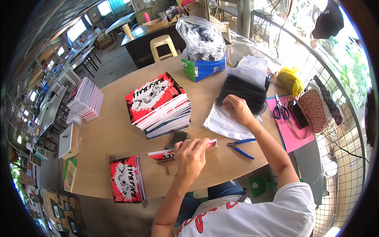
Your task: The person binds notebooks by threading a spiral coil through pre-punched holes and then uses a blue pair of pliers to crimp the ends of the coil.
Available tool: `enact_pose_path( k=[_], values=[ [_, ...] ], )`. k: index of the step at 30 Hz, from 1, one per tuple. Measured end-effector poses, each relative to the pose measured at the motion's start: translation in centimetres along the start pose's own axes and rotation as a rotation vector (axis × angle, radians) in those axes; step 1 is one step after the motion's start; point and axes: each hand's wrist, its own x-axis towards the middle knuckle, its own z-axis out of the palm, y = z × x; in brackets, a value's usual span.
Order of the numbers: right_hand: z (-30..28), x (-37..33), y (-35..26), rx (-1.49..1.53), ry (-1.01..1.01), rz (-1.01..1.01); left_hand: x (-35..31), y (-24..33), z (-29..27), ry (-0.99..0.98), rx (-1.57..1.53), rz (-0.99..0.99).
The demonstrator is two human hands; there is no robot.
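Observation:
My left hand point(192, 156) is closed over the top of a red, white and black notebook point(161, 155), which stands tilted on its edge near the table's front. My right hand point(238, 110) reaches over a pile of black spiral binding coils point(248, 91) lying on white wrapping. Its fingers are curled together at the pile's left side, and what they pinch is hidden. Blue-handled cutting pliers point(241, 149) lie between my arms. A dark block point(177, 138) rests just behind the held notebook. To its left is a spiral-bound notebook point(125, 179) with the same cover.
A tall stack of matching notebooks point(154, 98) stands mid-table, another stack point(85, 98) at the left edge. Behind is a blue-green box point(205, 69) with a plastic bag. On the right lie scissors point(280, 108), a phone point(298, 114), pink sheets point(290, 138) and a patterned pouch point(315, 108).

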Motion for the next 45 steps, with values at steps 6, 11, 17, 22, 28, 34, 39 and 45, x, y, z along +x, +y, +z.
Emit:
enact_pose_path(
  k=[6, 11, 17, 22, 28, 34, 39, 45],
  values=[
    [-4.6, -1.7, -5.7, 0.456, -0.335, -0.173, 0.2, 0.6, 0.2, 0.036, 0.001, 0.002],
    [-5.7, -3.5, -9.0, 0.413, -0.346, -0.022, 0.4, 0.6, -0.1, 0.006, 0.023, 0.003],
    [-6.1, -3.9, -8.9, 0.508, -0.29, -0.023, 0.1, 0.7, -0.2, -0.011, -0.022, 0.0],
    [-6.4, -3.7, -9.5, 0.591, -0.334, -0.102, -1.0, 0.8, -0.3, -0.009, -0.016, 0.054],
    [-6.7, -4.0, -9.4, 0.594, -0.404, -0.192, -2.6, 0.7, 0.4, 0.094, 0.062, 0.169],
    [-7.1, -3.7, -9.6, 0.631, -0.458, -0.254, -2.7, 0.9, 0.3, 0.108, 0.061, 0.186],
    [-6.6, -3.8, -9.4, 0.668, -0.44, -0.198, -0.4, 1.4, -0.4, 0.045, -0.057, -0.004],
    [-6.4, -3.6, -9.6, 0.627, -0.41, -0.213, 0.1, 1.2, -0.5, 0.028, -0.08, -0.021]
  ],
)
